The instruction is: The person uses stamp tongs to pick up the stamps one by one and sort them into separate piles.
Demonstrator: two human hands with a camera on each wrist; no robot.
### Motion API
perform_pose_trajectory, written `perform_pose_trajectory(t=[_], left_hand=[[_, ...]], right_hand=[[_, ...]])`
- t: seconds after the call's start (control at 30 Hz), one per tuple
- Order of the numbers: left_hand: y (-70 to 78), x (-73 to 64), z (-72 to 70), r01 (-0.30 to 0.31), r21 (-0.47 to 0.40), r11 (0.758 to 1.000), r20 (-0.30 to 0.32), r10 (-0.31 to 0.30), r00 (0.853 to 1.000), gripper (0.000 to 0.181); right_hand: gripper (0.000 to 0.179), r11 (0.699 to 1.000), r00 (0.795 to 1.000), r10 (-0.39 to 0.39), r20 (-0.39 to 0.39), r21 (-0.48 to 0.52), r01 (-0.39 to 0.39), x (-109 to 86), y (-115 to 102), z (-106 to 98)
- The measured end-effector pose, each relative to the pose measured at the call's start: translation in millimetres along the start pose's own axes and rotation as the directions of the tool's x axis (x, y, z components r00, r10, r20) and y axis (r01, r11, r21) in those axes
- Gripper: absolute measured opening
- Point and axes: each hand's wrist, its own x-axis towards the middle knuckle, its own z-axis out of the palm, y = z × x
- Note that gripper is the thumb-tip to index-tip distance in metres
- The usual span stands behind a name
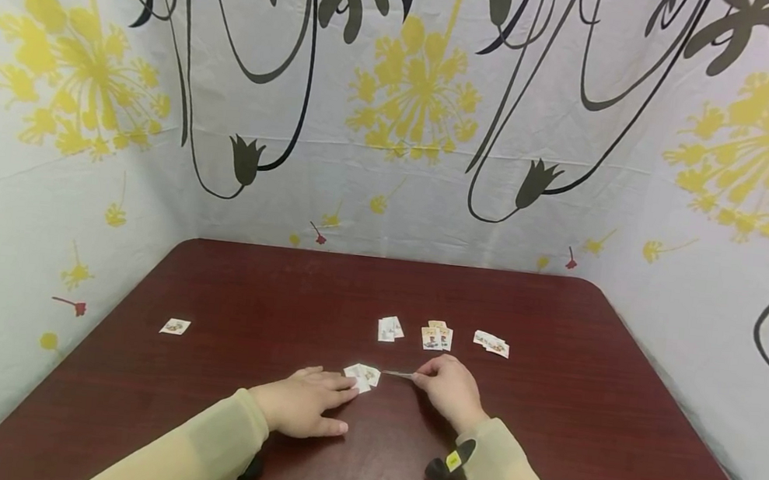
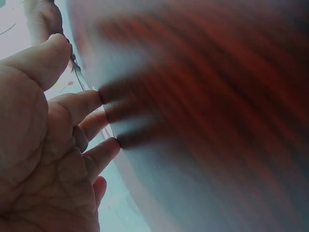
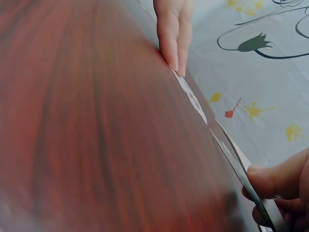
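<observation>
My right hand (image 1: 449, 388) pinches a pair of slim metal tweezers (image 3: 235, 162) between thumb and fingers, low over the table. In the head view the tweezers' tips point left, right at the edge of a small group of white picture cards (image 1: 368, 376). My left hand (image 1: 302, 402) lies palm down with its fingers spread, fingertips on the left side of these cards. From the left wrist, its fingers (image 2: 104, 153) look extended, with the tips down at the tabletop. The cards overlap one another, and the fingertips hide part of them.
Farther back on the dark red table (image 1: 295, 285) lie three small card groups: a left one (image 1: 389, 329), a middle one (image 1: 437, 336) and a right one (image 1: 492, 344). A single card (image 1: 174, 326) lies far left. Patterned cloth (image 1: 388, 209) hangs behind and along both sides.
</observation>
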Motion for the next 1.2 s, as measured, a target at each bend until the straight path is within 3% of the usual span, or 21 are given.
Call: perform_pose_trajectory(t=[0.7, 0.97, 1.2], left_hand=[[-1.2, -2.3, -1.6, 0.005, -0.031, 1.0, 0.005, -0.005, 1.0, 0.062], [-15.6, -12.2, 0.8, 0.03, -0.041, 0.999, -0.016, -0.031, 0.999, 0.063], [-36.3, -26.1, 1.9, 0.108, -0.069, 0.992, -0.025, -0.11, 0.994, 0.065]], right_hand=[[0.013, 0.999, 1.0, 0.018, 0.012, 0.04, -0.018, -2.2, -2, 4], [0.014, 0.998, 0.999, 0.031, 0.025, 0.062, -0.033, -1.4, 1, 1], [0.016, 0.996, 0.999, 0.019, 0.047, 0.082, -0.023, -0.3, 5, -2]])
